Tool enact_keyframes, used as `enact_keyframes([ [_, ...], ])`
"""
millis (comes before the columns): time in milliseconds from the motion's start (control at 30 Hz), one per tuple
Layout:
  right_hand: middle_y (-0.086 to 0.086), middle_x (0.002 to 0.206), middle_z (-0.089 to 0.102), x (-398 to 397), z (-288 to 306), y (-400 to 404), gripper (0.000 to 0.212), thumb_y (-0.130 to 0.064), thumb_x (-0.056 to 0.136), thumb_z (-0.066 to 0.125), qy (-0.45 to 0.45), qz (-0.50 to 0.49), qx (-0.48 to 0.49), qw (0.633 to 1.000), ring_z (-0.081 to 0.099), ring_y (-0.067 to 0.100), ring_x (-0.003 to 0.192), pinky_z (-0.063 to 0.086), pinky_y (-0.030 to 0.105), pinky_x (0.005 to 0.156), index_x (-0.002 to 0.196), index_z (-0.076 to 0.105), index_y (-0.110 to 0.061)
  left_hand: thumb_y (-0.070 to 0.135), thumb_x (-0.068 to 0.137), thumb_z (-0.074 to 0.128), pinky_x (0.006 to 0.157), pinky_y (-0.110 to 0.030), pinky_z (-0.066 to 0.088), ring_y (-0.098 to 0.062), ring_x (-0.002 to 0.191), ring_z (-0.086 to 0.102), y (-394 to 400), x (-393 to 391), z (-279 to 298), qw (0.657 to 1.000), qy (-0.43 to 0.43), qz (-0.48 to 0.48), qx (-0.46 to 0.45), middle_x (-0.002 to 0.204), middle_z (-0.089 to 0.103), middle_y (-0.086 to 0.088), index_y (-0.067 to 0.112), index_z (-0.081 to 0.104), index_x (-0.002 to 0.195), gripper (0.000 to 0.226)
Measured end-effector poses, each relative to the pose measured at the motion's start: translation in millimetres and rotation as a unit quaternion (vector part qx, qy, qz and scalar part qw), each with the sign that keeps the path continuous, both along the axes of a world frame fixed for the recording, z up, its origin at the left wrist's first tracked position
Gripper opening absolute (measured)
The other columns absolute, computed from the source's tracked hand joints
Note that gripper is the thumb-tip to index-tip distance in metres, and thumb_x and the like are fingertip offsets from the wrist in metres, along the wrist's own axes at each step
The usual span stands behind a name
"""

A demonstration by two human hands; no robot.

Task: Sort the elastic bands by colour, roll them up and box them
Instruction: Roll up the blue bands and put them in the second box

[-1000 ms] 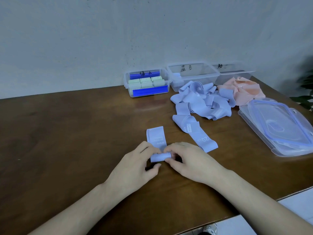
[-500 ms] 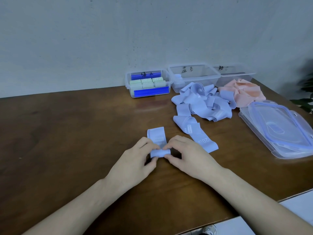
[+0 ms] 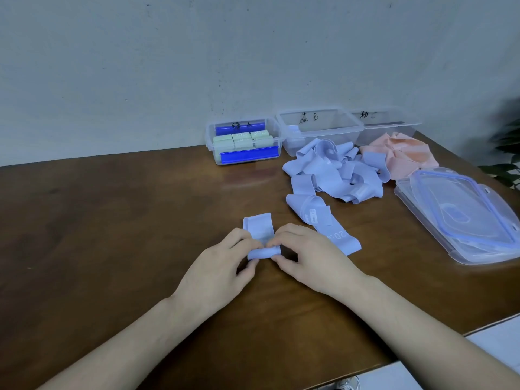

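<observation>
Roll grown, hands pinching blue band

Dark green plant cut off at right edge. Pale blue elastic band partly hidden by fingertips. Handwritten labels on clear plastic boxes too small to read.

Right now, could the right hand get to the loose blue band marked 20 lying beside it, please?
Probably yes: the loose blue band lies flat just beyond the right hand with nothing between them, but that hand and the left hand are pinching the half-rolled band, so it must let go first.
</observation>
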State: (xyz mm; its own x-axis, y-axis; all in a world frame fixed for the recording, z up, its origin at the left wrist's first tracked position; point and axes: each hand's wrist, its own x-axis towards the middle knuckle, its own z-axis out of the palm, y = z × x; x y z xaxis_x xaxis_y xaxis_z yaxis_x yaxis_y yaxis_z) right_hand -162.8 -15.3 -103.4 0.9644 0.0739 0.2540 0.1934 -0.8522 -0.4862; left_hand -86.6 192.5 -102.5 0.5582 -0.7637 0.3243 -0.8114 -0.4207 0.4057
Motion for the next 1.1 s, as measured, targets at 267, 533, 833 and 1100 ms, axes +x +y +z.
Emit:
enact_keyframes([
  [267,-0.018,0.116,0.057,6,2,-1,0.03,-0.03,0.092,0.067,-0.002,-0.007,0.001,1.0,0.055,0.004,0.105,0.045,0.019,0.089,0.122,0.065,-0.028,0.018,0.091,0.067,0.058,-0.02,0.047,-0.007,0.062,0.051,-2,11,-4,1.0,0.012,0.018,-0.017,0.105,0.054,0.019,0.026,0.066,0.111,0.022],
  [533,-0.026,0.109,0.052,18,0,-5,0.027,-0.032,0.095,0.065,0.022,-0.019,-0.005,1.0,0.05,-0.003,0.099,0.042,0.014,0.086,0.122,0.067,-0.026,0.017,0.091,0.065,0.058,-0.016,0.044,-0.003,0.06,0.046,-3,11,-3,1.0,-0.029,-0.004,-0.003,0.111,0.052,0.011,0.023,0.063,0.112,0.022],
  [833,-0.013,0.11,0.056,23,-2,-3,0.025,-0.028,0.09,0.07,-0.008,-0.031,-0.011,0.999,0.053,0.008,0.098,0.048,0.026,0.082,0.114,0.064,-0.025,0.014,0.094,0.063,0.058,-0.014,0.043,0.002,0.063,0.047,-8,27,-3,1.0,0.0,0.01,-0.014,0.108,0.056,0.014,0.023,0.065,0.113,0.022],
  [1100,-0.012,0.114,0.057,33,-2,-6,0.026,-0.032,0.094,0.064,-0.002,-0.036,-0.002,0.999,0.052,0.009,0.107,0.047,0.028,0.091,0.119,0.066,-0.024,0.011,0.088,0.071,0.057,-0.002,0.034,0.001,0.059,0.043,-8,31,-5,1.0,-0.022,0.01,-0.006,0.107,0.058,0.009,0.02,0.066,0.107,0.022],
])
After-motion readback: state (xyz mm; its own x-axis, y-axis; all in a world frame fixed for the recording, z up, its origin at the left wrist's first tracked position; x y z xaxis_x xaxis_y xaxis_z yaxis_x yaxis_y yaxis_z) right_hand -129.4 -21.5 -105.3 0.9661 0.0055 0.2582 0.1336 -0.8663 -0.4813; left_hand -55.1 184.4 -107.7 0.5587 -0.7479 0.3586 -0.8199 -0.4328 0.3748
